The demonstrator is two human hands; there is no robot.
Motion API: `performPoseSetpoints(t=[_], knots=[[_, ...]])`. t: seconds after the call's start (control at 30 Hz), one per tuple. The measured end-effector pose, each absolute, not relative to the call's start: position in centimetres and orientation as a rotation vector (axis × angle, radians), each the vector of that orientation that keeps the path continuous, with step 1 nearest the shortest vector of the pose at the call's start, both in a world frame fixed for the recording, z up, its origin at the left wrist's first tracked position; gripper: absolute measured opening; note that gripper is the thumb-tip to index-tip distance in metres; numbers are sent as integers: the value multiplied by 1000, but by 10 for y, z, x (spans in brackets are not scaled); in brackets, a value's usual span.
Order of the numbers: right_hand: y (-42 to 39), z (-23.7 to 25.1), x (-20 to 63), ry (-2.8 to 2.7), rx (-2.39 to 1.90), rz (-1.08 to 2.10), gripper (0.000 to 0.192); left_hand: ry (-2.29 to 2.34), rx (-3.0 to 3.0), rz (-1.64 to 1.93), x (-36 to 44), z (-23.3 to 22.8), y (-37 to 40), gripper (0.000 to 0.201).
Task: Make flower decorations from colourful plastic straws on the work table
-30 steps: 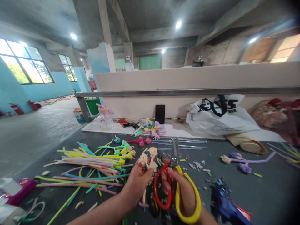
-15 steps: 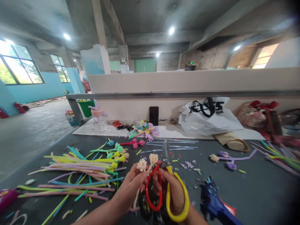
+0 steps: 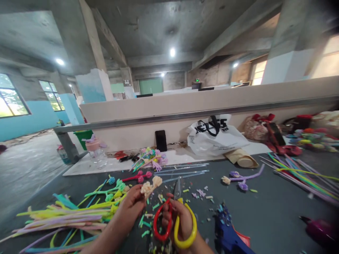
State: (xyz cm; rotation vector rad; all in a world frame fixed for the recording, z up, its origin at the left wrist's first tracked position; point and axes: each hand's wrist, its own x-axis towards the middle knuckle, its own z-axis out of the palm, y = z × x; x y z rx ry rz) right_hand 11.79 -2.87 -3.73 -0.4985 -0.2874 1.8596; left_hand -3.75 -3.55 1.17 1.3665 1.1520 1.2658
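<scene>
My left hand [image 3: 130, 205] grips a small cream pipe-cleaner flower bunch [image 3: 150, 186] by its stems, held just above the dark table [image 3: 270, 208]. My right hand [image 3: 179, 218] holds scissors [image 3: 173, 220] with one red and one yellow handle loop; the blades point away and look closed. The flower heads sit just left of the blade tips. A pile of colourful pipe cleaners [image 3: 71, 217] lies to the left of my left hand. Small cut scraps [image 3: 201, 193] are scattered in front of the scissors.
A blue glue gun [image 3: 228, 235] lies right of my right hand. More pipe cleaners [image 3: 299, 173] fan out at the right. A white plastic bag [image 3: 215, 135], a black phone [image 3: 160, 140], a pink-lidded jar [image 3: 95, 152] and finished flowers [image 3: 149, 158] sit along the back.
The view has swung right and tilted up. Both hands have drifted left and lower in frame, still holding the flower bunch and the scissors. A purple tool now shows at the right edge.
</scene>
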Motion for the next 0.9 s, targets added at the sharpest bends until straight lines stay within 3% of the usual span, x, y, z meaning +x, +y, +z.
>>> performPoseSetpoints(t=[0.1, 0.23, 0.43, 0.9], knots=[[-26, -40, 117, -245, -491, 1848, 33, 1431, 1975, 1196, -49, 26, 2, 17], [-27, -37, 115, -264, -511, 1838, 33, 1577, 2101, 1150, -57, 41, 69, 9], [-28, -36, 115, -304, -545, 1842, 36, 1781, 2177, 1009, -48, 23, 140, 29], [-27, -29, 109, -331, -592, 1919, 42, 1867, 2218, 103, -114, 12, 110, 28]])
